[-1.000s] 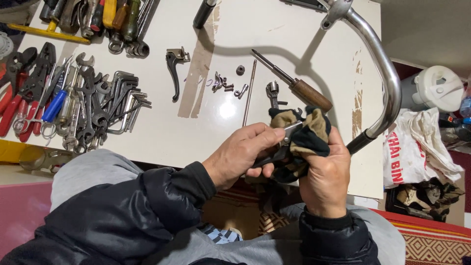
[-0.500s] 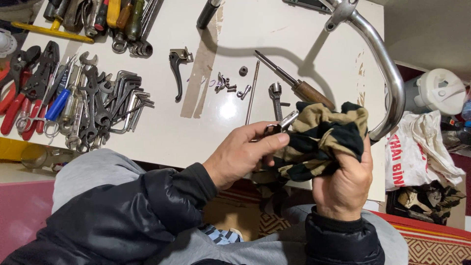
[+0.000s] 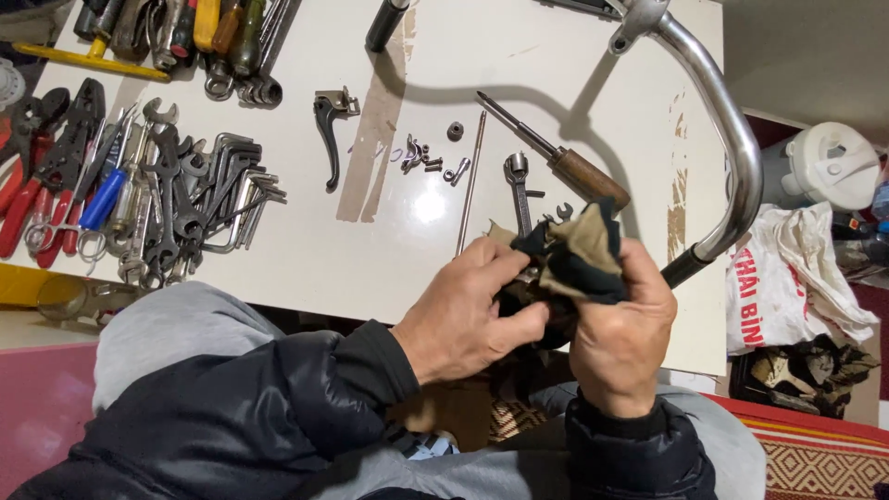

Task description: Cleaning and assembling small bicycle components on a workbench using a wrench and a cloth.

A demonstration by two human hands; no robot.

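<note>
Head view: low in the centre of the frame, the left hand (image 3: 468,315) and right hand (image 3: 620,338) both clench a dark and tan rag (image 3: 569,259) at the table's (image 3: 306,245) near edge. A wooden-handled screwdriver (image 3: 556,157) and small wrench (image 3: 519,190) lie just above; more wrenches (image 3: 176,199) lie at left.

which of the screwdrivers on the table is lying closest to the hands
The brown wooden-handled screwdriver, lying diagonally just above the cloth that both hands grip. The other screwdrivers sit bunched at the table's far left edge.
</note>
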